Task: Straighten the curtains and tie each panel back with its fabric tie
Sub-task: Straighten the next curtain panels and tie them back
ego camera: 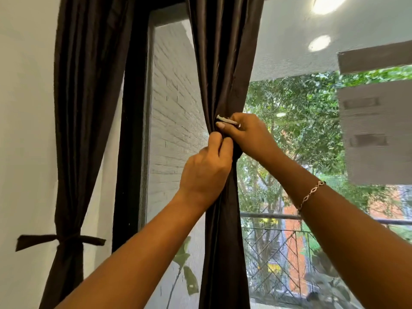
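Note:
Two dark brown curtain panels hang at a window. The left panel [78, 108] is gathered low by a knotted fabric tie [66, 239] whose ends stick out sideways. The middle panel [223, 63] is bunched at hand height. My left hand [205, 170] grips the bunched fabric from the front. My right hand [247, 134] holds the gather from the right and pinches a small pale strip [226, 120] against it. The dark band of the tie [237, 153] shows just under my right hand; the rest of it is hidden.
A white wall [26, 130] lies to the left and a black window frame [131, 130] stands between the panels. Behind the mesh screen are a white brick wall [174, 119], trees, and a balcony railing [272, 216]. A leafy plant [185, 264] sits low by the glass.

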